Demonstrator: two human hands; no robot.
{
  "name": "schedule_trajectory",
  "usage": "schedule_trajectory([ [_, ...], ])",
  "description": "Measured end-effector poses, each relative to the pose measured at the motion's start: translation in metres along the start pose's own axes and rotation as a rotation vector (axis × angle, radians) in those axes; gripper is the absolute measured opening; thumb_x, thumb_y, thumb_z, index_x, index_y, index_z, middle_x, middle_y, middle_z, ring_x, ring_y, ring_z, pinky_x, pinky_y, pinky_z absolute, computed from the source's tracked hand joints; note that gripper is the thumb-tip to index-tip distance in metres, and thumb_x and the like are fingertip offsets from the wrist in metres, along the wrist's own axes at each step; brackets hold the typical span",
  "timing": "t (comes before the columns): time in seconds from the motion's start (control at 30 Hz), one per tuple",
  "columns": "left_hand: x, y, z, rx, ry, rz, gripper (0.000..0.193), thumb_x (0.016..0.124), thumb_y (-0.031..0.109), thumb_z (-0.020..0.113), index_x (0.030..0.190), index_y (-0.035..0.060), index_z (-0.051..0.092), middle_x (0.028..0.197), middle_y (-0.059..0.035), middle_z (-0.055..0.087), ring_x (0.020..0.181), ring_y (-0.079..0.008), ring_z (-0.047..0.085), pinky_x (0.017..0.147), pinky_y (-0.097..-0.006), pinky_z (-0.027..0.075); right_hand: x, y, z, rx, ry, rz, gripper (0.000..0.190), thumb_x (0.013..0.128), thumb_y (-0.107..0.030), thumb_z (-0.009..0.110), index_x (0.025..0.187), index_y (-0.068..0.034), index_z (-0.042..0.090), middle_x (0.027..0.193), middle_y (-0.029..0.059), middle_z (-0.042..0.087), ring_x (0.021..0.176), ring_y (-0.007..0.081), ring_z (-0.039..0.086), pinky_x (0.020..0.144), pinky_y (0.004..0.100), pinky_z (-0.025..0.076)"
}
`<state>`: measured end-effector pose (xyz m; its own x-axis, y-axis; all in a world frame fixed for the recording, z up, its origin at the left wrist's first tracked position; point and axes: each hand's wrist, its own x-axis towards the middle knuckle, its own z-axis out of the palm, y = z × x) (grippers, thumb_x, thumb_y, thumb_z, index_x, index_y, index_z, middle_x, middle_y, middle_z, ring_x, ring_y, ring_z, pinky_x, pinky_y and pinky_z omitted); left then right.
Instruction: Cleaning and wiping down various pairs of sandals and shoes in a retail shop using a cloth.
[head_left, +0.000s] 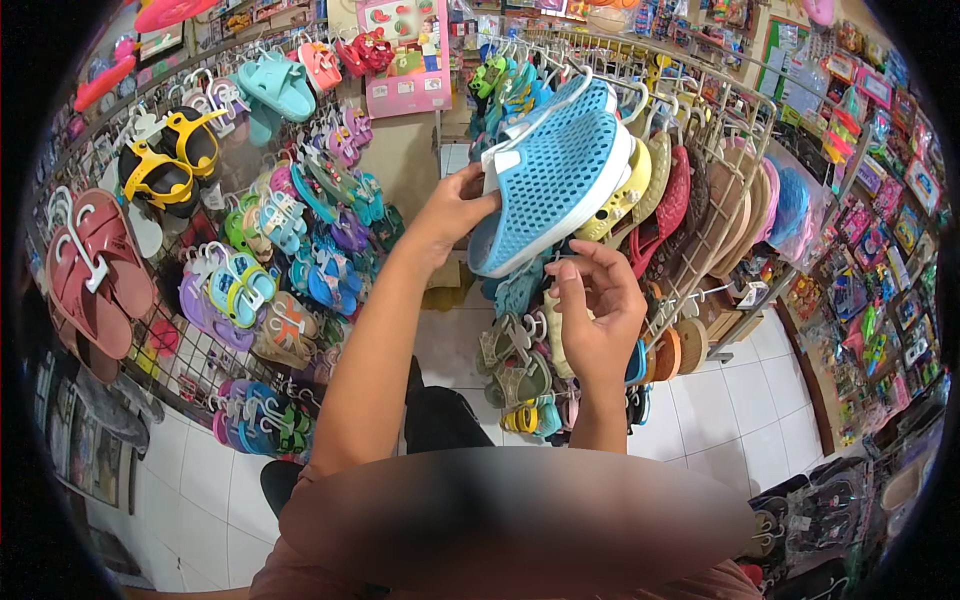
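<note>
A pair of light-blue perforated clogs (559, 176) with white soles hangs from a white plastic hook on the right-hand rack. My left hand (457, 206) grips the near clog by its opening edge, thumb in front, close to a small white tag (506, 163). My right hand (600, 307) is raised just below the clogs, fingers bent and apart, with nothing in it. Directly behind the blue pair hang a yellow clog (619, 195) with round holes and charms, a beige shoe (652, 180) and a red shoe (667, 206).
A wire grid rack (172, 367) full of hanging children's sandals runs along my left. Wire bars (724, 225) of the right rack stick out beside the shoes. White floor tiles (712, 409) show below. Packaged toys (862, 300) cover the right wall. Bagged footwear (821, 510) lies at the lower right.
</note>
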<state>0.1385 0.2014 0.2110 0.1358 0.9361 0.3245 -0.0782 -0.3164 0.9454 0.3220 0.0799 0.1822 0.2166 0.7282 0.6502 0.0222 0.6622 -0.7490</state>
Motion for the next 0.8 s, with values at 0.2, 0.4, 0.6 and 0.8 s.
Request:
schedule_trajectory([
  [0.2, 0.011, 0.0, 0.008, -0.206, -0.006, 0.205, 0.036, 0.093, 0.009, 0.07, 0.127, 0.0005, 0.064, 0.114, -0.0058, 0.07, 0.1, -0.011, 0.066, 0.087, -0.0269, 0.053, 0.002, 0.003, -0.001, -0.002, 0.01, -0.013, 0.023, 0.094, -0.005, 0.065, 0.116, 0.002, 0.062, 0.092, 0.0088, 0.073, 0.08, 0.0107, 0.068, 0.069, 0.0228, 0.052],
  [0.4, 0.01, 0.01, 0.017, -0.274, 0.106, 0.331, 0.027, 0.098, 0.013, 0.068, 0.12, -0.0017, 0.065, 0.103, -0.0048, 0.073, 0.087, -0.0084, 0.067, 0.079, -0.0243, 0.054, 0.002, 0.003, -0.004, -0.001, 0.025, 0.014, 0.023, 0.094, -0.003, 0.064, 0.116, 0.003, 0.062, 0.092, 0.0083, 0.073, 0.079, 0.0094, 0.067, 0.068, 0.0223, 0.052],
  [0.6, 0.013, 0.021, 0.017, -0.333, 0.152, 0.386, 0.026, 0.099, 0.013, 0.067, 0.119, -0.003, 0.065, 0.103, -0.006, 0.073, 0.087, -0.0083, 0.068, 0.077, -0.0247, 0.055, 0.003, 0.005, -0.003, -0.016, 0.015, -0.008, 0.022, 0.094, -0.003, 0.064, 0.115, 0.003, 0.062, 0.092, 0.0083, 0.073, 0.078, 0.0091, 0.067, 0.067, 0.0224, 0.052],
  [0.8, 0.016, 0.027, 0.017, -0.471, 0.202, 0.381, 0.028, 0.099, 0.016, 0.068, 0.119, -0.0025, 0.064, 0.103, -0.0087, 0.073, 0.086, -0.012, 0.071, 0.075, -0.0269, 0.058, 0.003, 0.001, 0.0, -0.008, 0.016, 0.017, 0.022, 0.097, -0.007, 0.064, 0.116, 0.004, 0.06, 0.093, 0.0099, 0.073, 0.073, 0.0099, 0.063, 0.067, 0.0229, 0.051],
])
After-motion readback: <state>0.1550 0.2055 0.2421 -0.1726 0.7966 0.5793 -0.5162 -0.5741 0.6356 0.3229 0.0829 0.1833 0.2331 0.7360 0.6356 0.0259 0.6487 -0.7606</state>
